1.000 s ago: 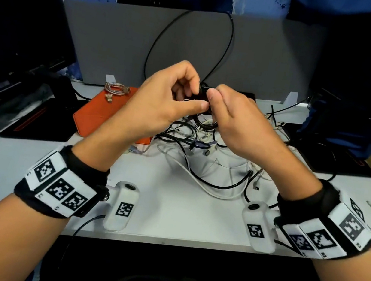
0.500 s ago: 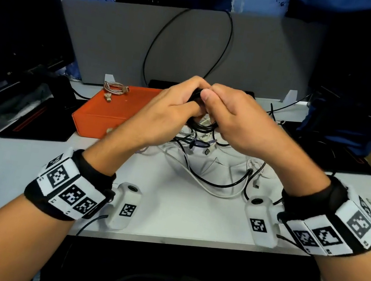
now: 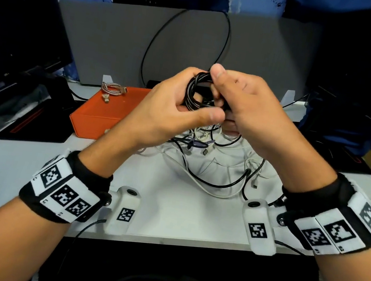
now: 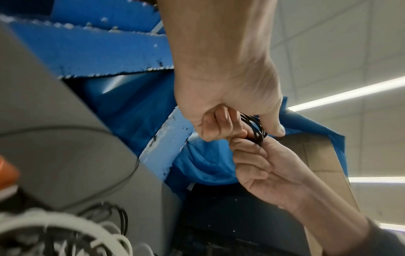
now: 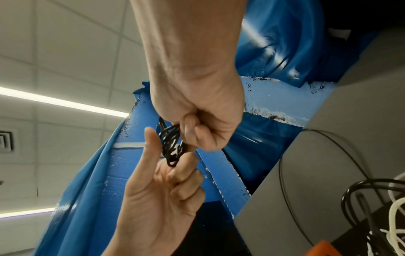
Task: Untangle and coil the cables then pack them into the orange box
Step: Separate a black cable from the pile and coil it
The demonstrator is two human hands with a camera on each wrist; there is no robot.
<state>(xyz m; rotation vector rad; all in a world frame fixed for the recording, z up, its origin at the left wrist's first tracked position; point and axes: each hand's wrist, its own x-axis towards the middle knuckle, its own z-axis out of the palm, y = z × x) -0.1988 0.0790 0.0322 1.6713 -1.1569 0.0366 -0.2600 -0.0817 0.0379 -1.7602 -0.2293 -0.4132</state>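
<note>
A small coil of black cable (image 3: 196,88) is held up between both hands above the table. My left hand (image 3: 180,105) curls its fingers round the coil's left side, thumb stretched out below it. My right hand (image 3: 226,91) pinches the coil's right side with the thumb on top. The wrist views show the same coil (image 4: 255,128) (image 5: 172,147) between the two hands. A long black loop (image 3: 161,39) rises behind the hands. The orange box (image 3: 103,115) lies shut at back left, a braided coil (image 3: 113,89) on its lid. Tangled black and white cables (image 3: 212,166) lie under the hands.
A grey panel (image 3: 113,39) stands across the back of the white table (image 3: 180,212). Dark monitors flank it at left (image 3: 12,45) and right (image 3: 370,84). A black pad (image 3: 34,123) lies left of the box.
Both hands have risen and parted slightly, so the black coil now shows between them. My right thumb has come up on top of it and my left thumb has dropped below.
</note>
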